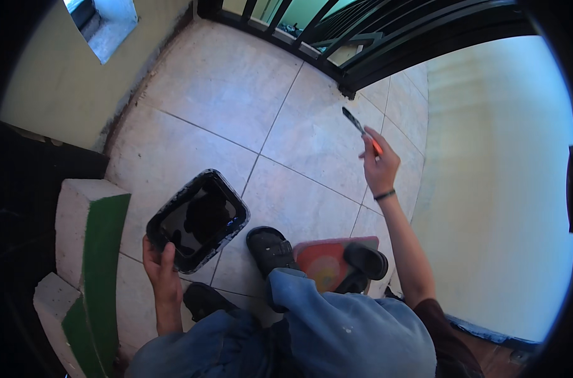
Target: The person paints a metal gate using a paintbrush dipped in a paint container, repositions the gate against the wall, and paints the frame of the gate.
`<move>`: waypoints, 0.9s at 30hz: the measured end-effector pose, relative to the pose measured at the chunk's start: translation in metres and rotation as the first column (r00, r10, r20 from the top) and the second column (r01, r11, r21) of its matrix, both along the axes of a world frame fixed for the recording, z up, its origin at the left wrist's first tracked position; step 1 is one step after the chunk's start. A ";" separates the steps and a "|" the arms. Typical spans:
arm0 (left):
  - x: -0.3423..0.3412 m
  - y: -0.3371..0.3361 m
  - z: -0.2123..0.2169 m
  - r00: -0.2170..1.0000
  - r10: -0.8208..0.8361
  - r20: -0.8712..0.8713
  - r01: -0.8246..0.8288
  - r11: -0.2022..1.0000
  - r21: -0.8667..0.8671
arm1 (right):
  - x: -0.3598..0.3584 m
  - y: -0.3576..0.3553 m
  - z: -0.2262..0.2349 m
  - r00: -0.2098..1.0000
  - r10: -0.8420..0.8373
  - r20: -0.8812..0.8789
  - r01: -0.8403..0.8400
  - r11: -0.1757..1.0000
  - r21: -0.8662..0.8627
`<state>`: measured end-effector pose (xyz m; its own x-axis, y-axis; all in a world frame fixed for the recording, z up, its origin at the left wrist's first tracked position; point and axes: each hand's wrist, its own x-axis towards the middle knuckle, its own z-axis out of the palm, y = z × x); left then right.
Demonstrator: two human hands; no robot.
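Left grip (161,268) pinches the near left side of a black rectangular tub (226,243), its thumb laid over the rim and its fingers around the outside. Dark, glossy liquid (204,217) lies inside the tub, just ahead of that thumb, and pale smears mark the rim. Right grip (380,165), well apart from the tub and farther forward, is closed around the orange handle of a brush (353,120); the dark end points forward and leftward from the fingers, above pale floor tiles (217,107). Just behind this grip, a dark band (384,195) circles the wrist. Beyond the brush stands a black metal gate (438,47), and to the right of the right grip rises a cream wall (494,176). Left of the left grip are white and green steps (104,252). Between the two grips, nearer the body, is a dark shoe (271,252) on the person's foot, beside a reddish mat (308,255) bearing more dark footwear (366,261). Blue jeans (362,327) spread behind these.
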<state>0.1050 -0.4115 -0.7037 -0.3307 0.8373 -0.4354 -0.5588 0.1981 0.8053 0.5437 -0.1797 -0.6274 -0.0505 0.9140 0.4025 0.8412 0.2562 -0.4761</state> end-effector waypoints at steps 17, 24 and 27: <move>-0.008 -0.001 0.003 0.998 0.044 -0.049 -0.047 0.997 -0.060 | 0.017 0.156 -0.081 0.876 0.130 0.465 -0.174 0.983 0.054; 0.000 0.006 0.009 0.996 0.080 -0.046 -0.084 0.993 -0.089 | 0.038 0.154 -0.085 0.853 0.099 0.513 -0.214 0.962 0.171; -0.002 0.006 0.011 0.993 0.103 -0.051 -0.107 0.990 -0.093 | 0.025 0.154 -0.081 0.848 0.126 0.514 -0.206 0.973 0.102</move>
<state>0.1026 -0.4055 -0.6929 -0.4360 0.7524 -0.4938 -0.5436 0.2171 0.8108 0.5685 -0.0255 -0.7086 -0.4273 0.8060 0.4097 0.8932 0.4464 0.0534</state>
